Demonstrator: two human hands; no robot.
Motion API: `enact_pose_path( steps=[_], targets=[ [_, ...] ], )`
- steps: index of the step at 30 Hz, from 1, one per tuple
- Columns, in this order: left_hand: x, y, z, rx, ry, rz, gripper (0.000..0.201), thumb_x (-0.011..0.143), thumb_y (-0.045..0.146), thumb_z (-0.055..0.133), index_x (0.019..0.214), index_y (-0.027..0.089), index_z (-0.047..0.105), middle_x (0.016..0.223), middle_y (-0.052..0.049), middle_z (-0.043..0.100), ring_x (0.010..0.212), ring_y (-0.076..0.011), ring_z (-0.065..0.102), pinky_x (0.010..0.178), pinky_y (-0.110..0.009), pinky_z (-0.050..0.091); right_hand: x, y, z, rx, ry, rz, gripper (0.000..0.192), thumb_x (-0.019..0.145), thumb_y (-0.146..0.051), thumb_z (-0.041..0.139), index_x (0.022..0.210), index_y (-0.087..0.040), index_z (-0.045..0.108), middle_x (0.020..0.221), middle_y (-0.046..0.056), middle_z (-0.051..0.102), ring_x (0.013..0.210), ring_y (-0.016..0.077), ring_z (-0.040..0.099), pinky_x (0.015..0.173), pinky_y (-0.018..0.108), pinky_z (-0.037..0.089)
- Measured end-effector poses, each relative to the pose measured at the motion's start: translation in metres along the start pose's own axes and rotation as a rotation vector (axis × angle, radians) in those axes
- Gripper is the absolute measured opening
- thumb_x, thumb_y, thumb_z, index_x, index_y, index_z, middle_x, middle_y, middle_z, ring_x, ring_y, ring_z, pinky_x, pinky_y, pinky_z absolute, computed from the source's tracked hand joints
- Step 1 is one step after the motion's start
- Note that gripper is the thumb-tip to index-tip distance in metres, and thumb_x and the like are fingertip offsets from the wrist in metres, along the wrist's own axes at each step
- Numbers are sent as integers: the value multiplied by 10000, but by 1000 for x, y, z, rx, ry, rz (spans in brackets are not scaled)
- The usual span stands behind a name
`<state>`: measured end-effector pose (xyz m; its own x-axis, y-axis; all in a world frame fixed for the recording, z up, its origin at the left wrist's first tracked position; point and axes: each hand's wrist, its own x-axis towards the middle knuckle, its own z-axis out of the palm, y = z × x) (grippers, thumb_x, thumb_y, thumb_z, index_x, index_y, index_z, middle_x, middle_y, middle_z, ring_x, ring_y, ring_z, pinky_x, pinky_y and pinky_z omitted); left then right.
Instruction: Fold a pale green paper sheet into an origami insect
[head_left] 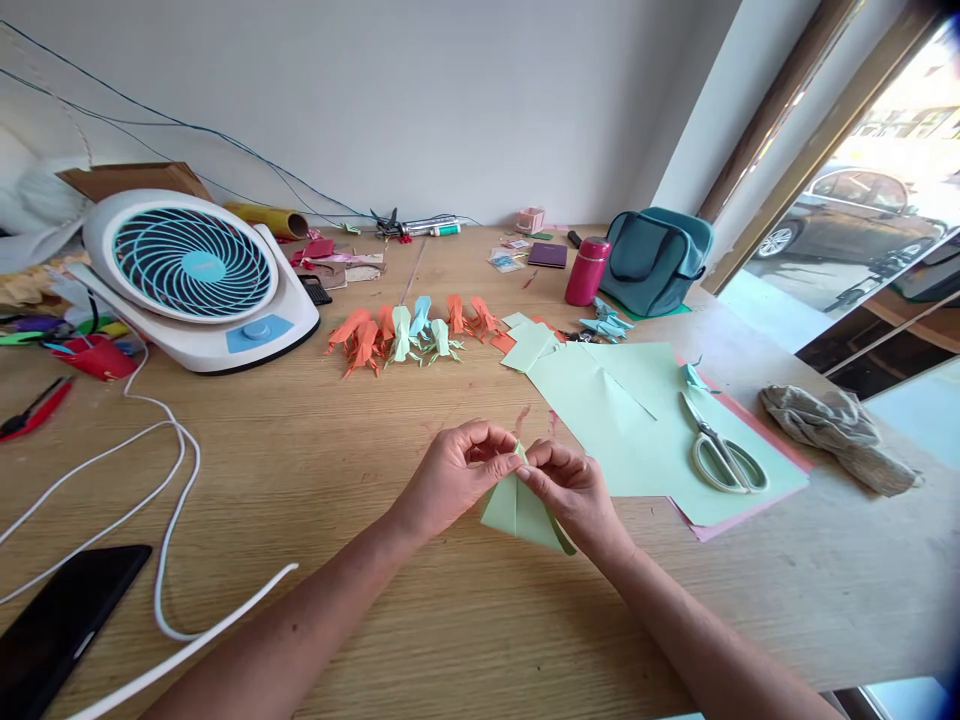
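A pale green folded paper [517, 512] is pinched near its narrow upper tip by both hands, its wide part flaring down toward me with a crease along it. My left hand [463, 462] grips the tip from the left, thumb against the paper. From the right, my right hand [571, 490] pinches the same spot, its thumb almost touching the left one. Several folded paper insects [401, 335] in orange, green and blue stand beyond my hands. Light green paper sheets [622, 450] lie to the right, with scissors [726, 455] on top.
A white fan [199, 270] stands at the left, with a white cable [180, 470] and black phone [67, 625] nearer me. At the back right are a pink bottle [588, 272] and a teal bag [652, 262]. A crumpled cloth [832, 430] lies far right.
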<state>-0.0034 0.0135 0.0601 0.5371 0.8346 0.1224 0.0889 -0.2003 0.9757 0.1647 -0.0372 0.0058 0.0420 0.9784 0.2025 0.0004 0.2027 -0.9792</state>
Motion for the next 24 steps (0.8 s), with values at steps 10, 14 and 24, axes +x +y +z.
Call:
enact_pose_path(
  steps=[10, 14, 24],
  targets=[
    [2, 0, 4, -35, 62, -41, 245, 770, 387, 765, 734, 157, 687, 725, -21, 671, 695, -135, 596, 672, -227, 476, 0, 2, -2, -40, 9, -18, 251, 868, -386, 695, 725, -205, 596, 696, -7, 574, 679, 141, 495, 666, 285, 399],
    [0, 0, 3, -14, 65, -30, 260, 787, 401, 754, 723, 157, 691, 719, -21, 665, 687, -134, 588, 670, -231, 470, -1, 2, -2, -37, 2, -23, 242, 873, -365, 692, 724, -204, 587, 706, -10, 566, 685, 138, 491, 669, 281, 394],
    [1, 0, 4, -47, 70, -20, 283, 780, 427, 759, 703, 165, 683, 706, -20, 652, 680, -136, 582, 661, -234, 471, -1, 4, -3, -45, 0, -20, 273, 841, -405, 722, 712, -207, 584, 697, -10, 562, 677, 143, 490, 660, 278, 396]
  ],
)
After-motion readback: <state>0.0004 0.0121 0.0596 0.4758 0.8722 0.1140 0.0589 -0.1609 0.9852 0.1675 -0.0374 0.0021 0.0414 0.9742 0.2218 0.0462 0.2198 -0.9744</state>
